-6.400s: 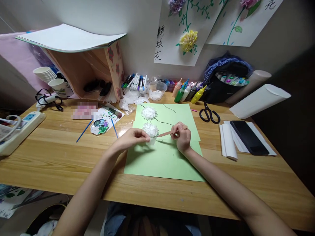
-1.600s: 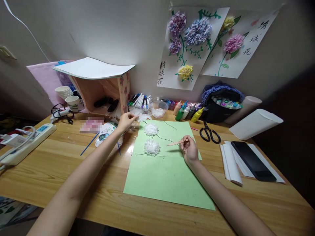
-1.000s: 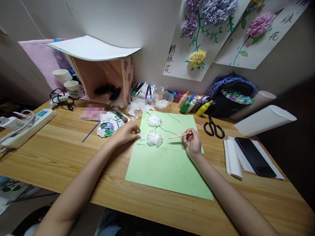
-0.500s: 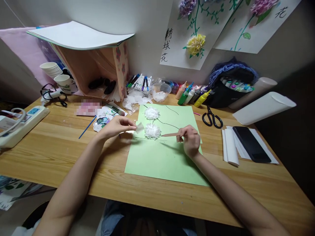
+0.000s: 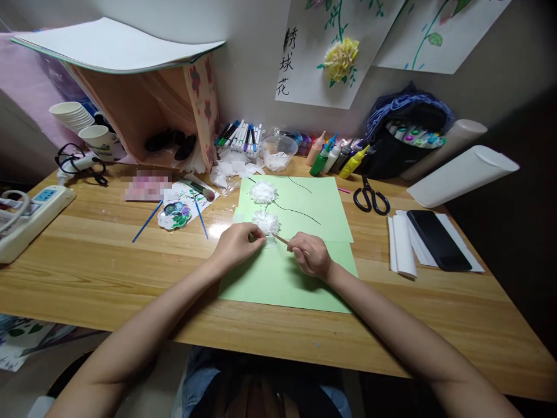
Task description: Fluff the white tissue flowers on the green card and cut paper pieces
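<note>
Though cluttered, wooden desk [image 5: 130, 290] by wall [image 5: 248, 75], left fingers [image 5: 256, 234] tight on tissue [image 5: 270, 244], right fingers [image 5: 299, 245] around stick [image 5: 282, 239].

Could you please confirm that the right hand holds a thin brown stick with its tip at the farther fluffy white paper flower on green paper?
"Farther" is wrong: in the head view, the right hand holds the thin brown stick with its tip at the nearer fluffy white paper flower on green paper.
</note>
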Demonstrator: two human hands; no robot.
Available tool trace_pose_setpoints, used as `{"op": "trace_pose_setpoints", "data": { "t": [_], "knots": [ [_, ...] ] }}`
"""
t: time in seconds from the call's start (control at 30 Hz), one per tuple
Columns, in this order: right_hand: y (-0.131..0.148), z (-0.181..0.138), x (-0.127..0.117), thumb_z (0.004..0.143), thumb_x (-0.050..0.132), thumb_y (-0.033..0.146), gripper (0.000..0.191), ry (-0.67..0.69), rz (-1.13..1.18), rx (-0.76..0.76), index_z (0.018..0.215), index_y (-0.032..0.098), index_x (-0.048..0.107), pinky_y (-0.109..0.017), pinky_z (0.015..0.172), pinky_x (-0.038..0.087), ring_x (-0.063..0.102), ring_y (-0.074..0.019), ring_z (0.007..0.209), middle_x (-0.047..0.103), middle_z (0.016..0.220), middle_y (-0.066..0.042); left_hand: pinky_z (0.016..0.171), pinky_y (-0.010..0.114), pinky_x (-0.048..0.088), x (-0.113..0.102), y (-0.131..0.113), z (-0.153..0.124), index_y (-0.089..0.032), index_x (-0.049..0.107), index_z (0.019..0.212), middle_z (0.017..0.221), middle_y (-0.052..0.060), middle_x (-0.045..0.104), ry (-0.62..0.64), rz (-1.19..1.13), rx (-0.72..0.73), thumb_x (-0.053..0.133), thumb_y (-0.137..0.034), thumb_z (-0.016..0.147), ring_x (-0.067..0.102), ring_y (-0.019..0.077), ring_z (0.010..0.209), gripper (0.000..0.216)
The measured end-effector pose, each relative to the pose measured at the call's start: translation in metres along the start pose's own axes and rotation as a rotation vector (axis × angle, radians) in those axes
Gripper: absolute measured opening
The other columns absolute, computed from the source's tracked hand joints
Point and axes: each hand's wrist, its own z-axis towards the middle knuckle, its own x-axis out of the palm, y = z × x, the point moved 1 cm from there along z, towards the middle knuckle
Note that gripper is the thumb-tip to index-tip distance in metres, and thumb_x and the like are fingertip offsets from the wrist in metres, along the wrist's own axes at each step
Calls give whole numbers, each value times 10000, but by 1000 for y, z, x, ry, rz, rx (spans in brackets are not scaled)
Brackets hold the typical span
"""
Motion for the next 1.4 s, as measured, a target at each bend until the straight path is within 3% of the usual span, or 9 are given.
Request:
{"op": "trace_pose_setpoints", "data": {
  "t": [0.23,0.43,0.53,0.63,0.87,0.97,1.07,1.2,1.4],
  "knots": [
    [-1,-1,0,901,421,212,183,-10,36,75,787,230,562,-269,495,377,491,-150,503,562,583,-11,601,266,369,7,-11,-4,-213,636,756,794,6,690,-141,58,-11,561,-273,795,585,153,692,104],
    [7,0,-3,926,332,184,199,-120,32,-120,821,208,500,-262,465,365,457,-147,482,508,557,-6,591,258,347,12,-13,-4,-202,584,738,756,0,651,-207,118,21,536,-260,806,563,142,687,101],
    [10,2,0,925,332,182,172,-67,10,-169,833,207,475,-261,461,366,451,-150,489,507,557,-8,589,256,342,11,-13,-4,-202,573,735,754,1,647,-216,131,26,528,-250,807,562,142,693,98],
    [8,3,5,916,353,155,145,-6,-46,-134,846,205,469,-258,463,366,441,-148,493,510,560,-6,584,256,337,12,-12,-3,-200,566,728,749,-2,645,-226,140,23,537,-243,800,558,139,682,89],
    [4,3,9,913,380,133,126,-3,-77,-82,871,203,477,-256,479,382,460,-144,519,525,590,-8,583,258,339,13,-12,-3,-197,546,750,748,-5,615,-234,112,39,560,-288,815,537,136,672,113],
    [4,2,9,915,380,126,131,-25,-53,-52,885,203,482,-256,485,395,472,-141,527,541,615,-12,637,274,376,8,-4,2,-190,534,813,817,25,606,-307,85,53,499,-302,871,539,152,725,132],
    [4,2,10,916,386,113,140,-56,-16,-1,888,207,486,-250,486,405,487,-136,536,554,637,-13,715,303,408,3,11,10,-180,524,893,889,62,588,-357,66,23,439,-207,890,542,175,802,89],
    [2,0,12,917,396,111,145,-82,-39,47,876,211,494,-247,495,420,509,-135,545,551,637,-10,735,304,422,-1,27,18,-181,525,913,857,47,577,-300,48,39,498,-127,829,546,179,814,104],
    [2,8,12,941,359,147,210,-101,-82,98,777,215,473,-240,495,414,525,-128,533,546,617,-6,692,301,413,-4,29,20,-179,541,853,803,33,592,-273,27,22,538,-152,807,549,179,770,54]
  ]
}}
